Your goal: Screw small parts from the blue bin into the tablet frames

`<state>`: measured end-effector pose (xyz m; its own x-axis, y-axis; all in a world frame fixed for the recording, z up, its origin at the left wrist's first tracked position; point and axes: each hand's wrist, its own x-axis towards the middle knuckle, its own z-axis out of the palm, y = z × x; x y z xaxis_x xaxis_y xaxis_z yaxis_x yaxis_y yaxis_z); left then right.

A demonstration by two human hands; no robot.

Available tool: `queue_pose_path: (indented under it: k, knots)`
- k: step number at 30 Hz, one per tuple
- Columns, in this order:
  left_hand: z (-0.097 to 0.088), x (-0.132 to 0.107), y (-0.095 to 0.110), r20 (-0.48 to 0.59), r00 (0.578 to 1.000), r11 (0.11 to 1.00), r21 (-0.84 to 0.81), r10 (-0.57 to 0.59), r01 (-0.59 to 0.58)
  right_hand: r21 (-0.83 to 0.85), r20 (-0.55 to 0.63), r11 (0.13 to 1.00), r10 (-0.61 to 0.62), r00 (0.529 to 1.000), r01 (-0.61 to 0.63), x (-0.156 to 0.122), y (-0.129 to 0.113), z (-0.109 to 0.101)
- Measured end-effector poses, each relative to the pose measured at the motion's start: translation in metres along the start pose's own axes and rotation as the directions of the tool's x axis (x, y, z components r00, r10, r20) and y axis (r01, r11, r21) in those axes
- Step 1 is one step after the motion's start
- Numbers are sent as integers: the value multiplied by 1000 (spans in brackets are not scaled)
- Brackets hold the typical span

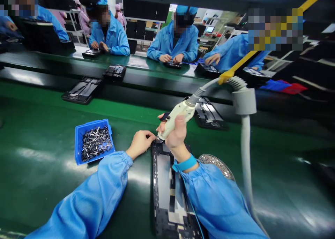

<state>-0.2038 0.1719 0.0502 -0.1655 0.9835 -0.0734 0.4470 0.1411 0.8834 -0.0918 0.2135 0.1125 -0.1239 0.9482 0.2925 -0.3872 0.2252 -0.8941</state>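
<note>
My right hand [177,134] is wrapped round a cream-coloured electric screwdriver [180,113], which tilts down toward the top edge of an opened tablet [163,169]. The tablet lies on the green bench in front of me, its inner parts facing up and its right side partly covered by my right forearm. At the tablet's top left corner, my left hand [141,143] has its thumb and forefinger pinched together close to the screwdriver's tip. Whatever is between those fingertips is too small to make out. The tip's exact contact point is hidden too.
A blue bin [112,144] of small metal parts stands on the left. Right of the tablet is a round dish [217,164] of screws, partly behind my sleeve. A grey cable [246,155] hangs at the right. More opened tablets [82,89] lie ahead; co-workers sit opposite.
</note>
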Motion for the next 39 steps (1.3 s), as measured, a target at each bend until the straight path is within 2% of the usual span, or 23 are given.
queue_pose_path:
  k: [11, 23, 25, 28, 30, 32, 34, 35, 36, 38, 39]
  knots:
    - [2, 0, 0, -5, 1000, 999, 38, 7, -7, 13, -16, 1000, 4, 1000, -4, 3, 7, 3]
    - [2, -1, -2, -20, 1000, 999, 49, 19, -18, 14, 21, 1000, 27, 999, -27, 1, 7, 9]
    - [2, 0, -3, -20, 999, 998, 64, 27, -25, 25, 31, 1000, 7, 999, -8, 2, -2, 7]
    - [-4, 3, -2, -23, 999, 994, 107, 40, -37, 86, 59, 995, -46, 997, 41, 1, -32, -4]
    - [-9, 3, 1, -36, 998, 989, 145, 47, -41, 122, 66, 990, -81, 995, 72, -4, -58, -20]
    - [-11, -7, 6, -99, 989, 974, 208, 111, -88, 131, 53, 986, -113, 992, 105, -13, -82, -42]
    - [-5, -32, 7, -119, 947, 913, 325, 297, -246, 121, 39, 984, -136, 990, 130, -24, -101, -69]
    - [3, -50, 6, -83, 905, 847, 396, 417, -354, 108, 25, 983, -151, 988, 148, -30, -108, -84]
    - [14, -71, 3, 36, 850, 751, 448, 526, -484, 87, 5, 982, -169, 986, 168, -36, -114, -99]
    - [40, -116, -8, 315, 735, 571, 474, 601, -670, 19, -29, 981, -195, 980, 195, -46, -123, -130]
    - [53, -136, -14, 468, 632, 456, 442, 617, -772, -24, -46, 979, -201, 978, 200, -51, -126, -145]
